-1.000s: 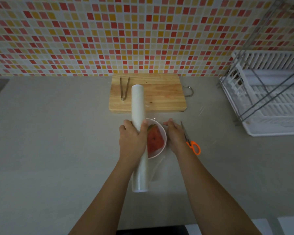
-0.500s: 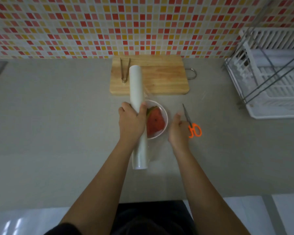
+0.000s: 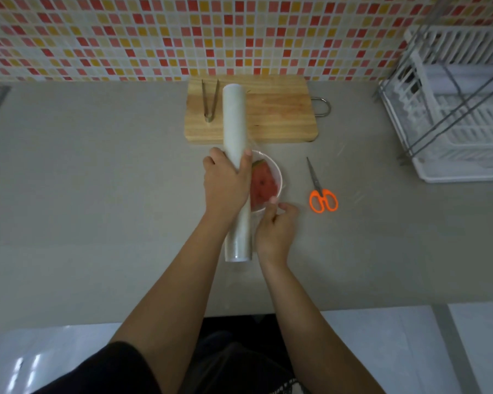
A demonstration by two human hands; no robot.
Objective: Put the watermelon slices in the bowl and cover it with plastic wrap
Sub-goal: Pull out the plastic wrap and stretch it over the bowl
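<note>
A small white bowl (image 3: 278,172) sits on the grey counter and holds a red watermelon slice (image 3: 264,184) with green rind at its far end. A long roll of plastic wrap (image 3: 234,120) lies lengthwise over the bowl's left side, and my left hand (image 3: 225,180) grips it around the middle. My right hand (image 3: 276,228) is at the bowl's near rim, fingers pinched on the clear film pulled from the roll. The film itself is barely visible over the bowl.
A wooden cutting board (image 3: 279,115) with metal tongs (image 3: 209,102) lies behind the bowl by the tiled wall. Orange-handled scissors (image 3: 322,191) rest to the right. A white dish rack (image 3: 456,115) stands at the far right. The counter edge (image 3: 353,309) is near me.
My right hand moved from the bowl's right side, near the scissors, to its near rim and pinched the film. The left hand kept its grip on the roll. The camera view shifted downward.
</note>
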